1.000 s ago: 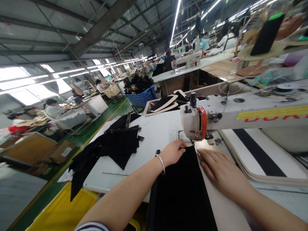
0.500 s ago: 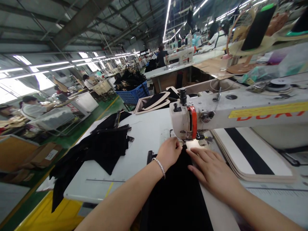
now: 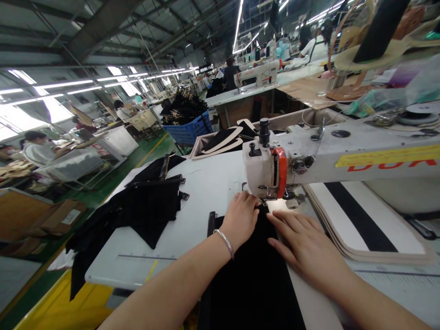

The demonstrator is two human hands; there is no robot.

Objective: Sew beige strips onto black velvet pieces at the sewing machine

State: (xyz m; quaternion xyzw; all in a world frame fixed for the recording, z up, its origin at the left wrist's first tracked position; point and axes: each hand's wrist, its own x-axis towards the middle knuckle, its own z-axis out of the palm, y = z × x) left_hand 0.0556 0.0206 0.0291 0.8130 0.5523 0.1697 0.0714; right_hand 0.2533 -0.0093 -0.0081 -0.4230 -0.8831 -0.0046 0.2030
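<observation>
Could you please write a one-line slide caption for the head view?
Both hands press black fabric flat under the sewing machine head.

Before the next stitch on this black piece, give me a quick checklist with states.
1. Left hand flat on the black fabric by the needle: ok.
2. Right hand flat at the fabric's right edge: ok.
3. Fabric's front end reaches under the sewing machine head: ok.
4. Fingertips away from the needle: cannot tell, the left hand hides it.
5. Presser foot lowered: cannot tell.
6. Pile of black pieces apart from the fabric: ok.
</observation>
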